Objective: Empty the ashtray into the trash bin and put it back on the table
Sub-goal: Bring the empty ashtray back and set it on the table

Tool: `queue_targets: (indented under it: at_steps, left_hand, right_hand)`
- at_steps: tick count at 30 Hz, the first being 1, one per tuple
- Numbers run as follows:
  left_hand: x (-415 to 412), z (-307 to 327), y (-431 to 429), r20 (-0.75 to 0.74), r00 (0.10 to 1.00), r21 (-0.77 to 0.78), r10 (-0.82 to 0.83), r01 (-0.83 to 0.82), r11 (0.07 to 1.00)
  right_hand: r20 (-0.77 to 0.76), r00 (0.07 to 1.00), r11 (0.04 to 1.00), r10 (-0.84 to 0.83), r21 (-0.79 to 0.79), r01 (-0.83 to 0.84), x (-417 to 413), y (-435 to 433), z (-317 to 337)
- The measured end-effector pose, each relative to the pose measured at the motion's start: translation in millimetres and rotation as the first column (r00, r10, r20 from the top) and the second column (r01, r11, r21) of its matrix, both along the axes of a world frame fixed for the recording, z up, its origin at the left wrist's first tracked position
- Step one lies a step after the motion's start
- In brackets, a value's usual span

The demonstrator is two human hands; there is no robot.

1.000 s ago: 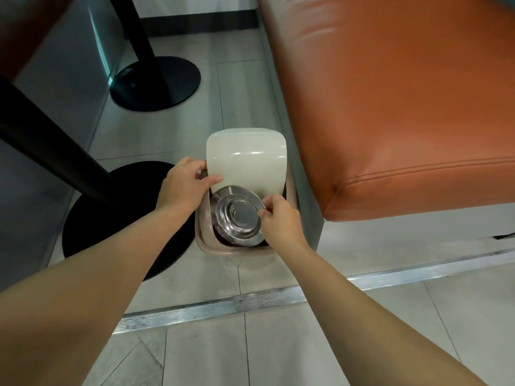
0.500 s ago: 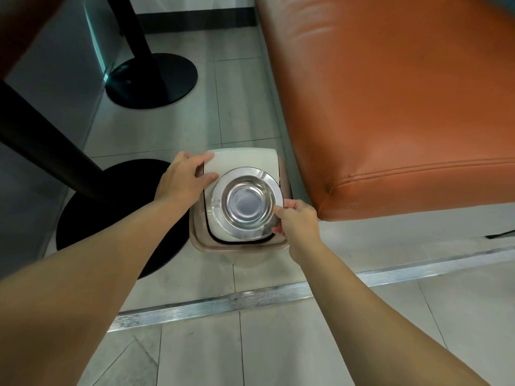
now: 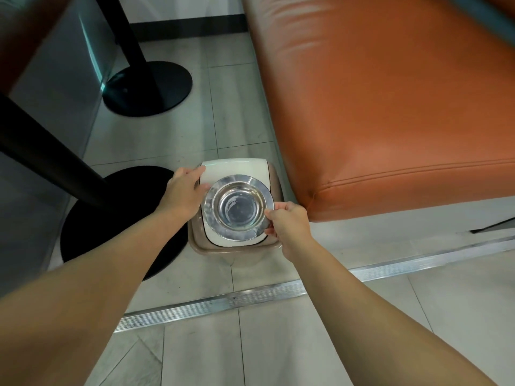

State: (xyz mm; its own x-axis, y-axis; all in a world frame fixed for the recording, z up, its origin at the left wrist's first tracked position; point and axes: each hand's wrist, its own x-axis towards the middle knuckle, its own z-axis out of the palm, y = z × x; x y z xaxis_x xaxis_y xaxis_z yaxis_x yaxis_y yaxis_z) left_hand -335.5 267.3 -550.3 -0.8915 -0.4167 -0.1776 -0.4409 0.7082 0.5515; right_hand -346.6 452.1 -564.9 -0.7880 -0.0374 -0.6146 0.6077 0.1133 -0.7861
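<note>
I am holding the ashtray (image 3: pixel 237 208) upright over the trash bin (image 3: pixel 235 246), right hand (image 3: pixel 288 222) pinching its rim, bowl looking empty. My left hand (image 3: pixel 182 195) is resting flat on the lid (image 3: pixel 234 168), gripping nothing. Emptying appears done; next, I judge, comes carrying it to the table, which is out of view.

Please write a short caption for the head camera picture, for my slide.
Right hand holds the steel ashtray above the trash bin; left hand rests on its lid.
</note>
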Motion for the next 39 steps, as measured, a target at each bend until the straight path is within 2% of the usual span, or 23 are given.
queue_targets:
  at_steps: [2,4,6,8,12,17,24,28,33,39]
  left_hand:
    - [9.0,8.6,8.5,-0.057,0.981,0.172,0.187,-0.175,0.97]
    - [21.4,19.2,18.3,-0.021,0.935,0.428,0.354,-0.311,0.848]
    - [32.2,31.1,26.3,0.016,0.911,0.568,0.411,-0.347,0.746]
    - [42.5,45.8,32.5,0.012,0.904,0.628,0.426,-0.339,0.701]
    - [71.0,86.0,44.5,0.05,0.887,0.673,0.46,-0.37,0.64]
    - [106.8,151.6,69.0,0.079,0.856,0.735,0.51,-0.396,0.55]
    - [164.1,236.0,104.2,0.13,0.835,0.694,0.535,-0.462,0.552]
    - [210.0,277.7,114.3,0.126,0.822,0.707,0.556,-0.468,0.531]
    - [244.2,328.0,108.8,0.063,0.818,0.699,0.572,-0.445,0.56]
    - [281.2,369.8,94.3,-0.018,0.766,0.736,0.643,-0.425,0.527]
  right_hand:
    - [0.01,1.0,1.0,-0.001,-0.01,0.001,2.0,1.5,10.2]
    - [0.011,1.0,1.0,-0.004,-0.013,0.004,3.8,2.8,22.3]
    - [0.004,1.0,1.0,-0.004,0.001,0.004,6.2,5.1,36.7]
    - [-0.01,1.0,1.0,0.016,0.026,-0.016,11.2,10.9,53.8]
    - [-0.03,0.994,0.994,0.106,0.036,-0.105,29.9,28.0,100.9]
    - [-0.026,0.981,0.975,0.193,0.121,-0.189,54.4,43.7,177.2]
    - [0.029,0.976,0.963,0.216,0.159,-0.218,105.2,67.5,249.2]
    - [0.037,0.97,0.963,0.241,0.114,-0.244,143.9,78.1,282.0]
    - [-0.04,0.963,0.964,0.265,0.038,-0.263,173.0,76.6,330.9]
    - [-0.147,0.941,0.95,0.304,-0.023,-0.31,194.2,58.1,374.1]
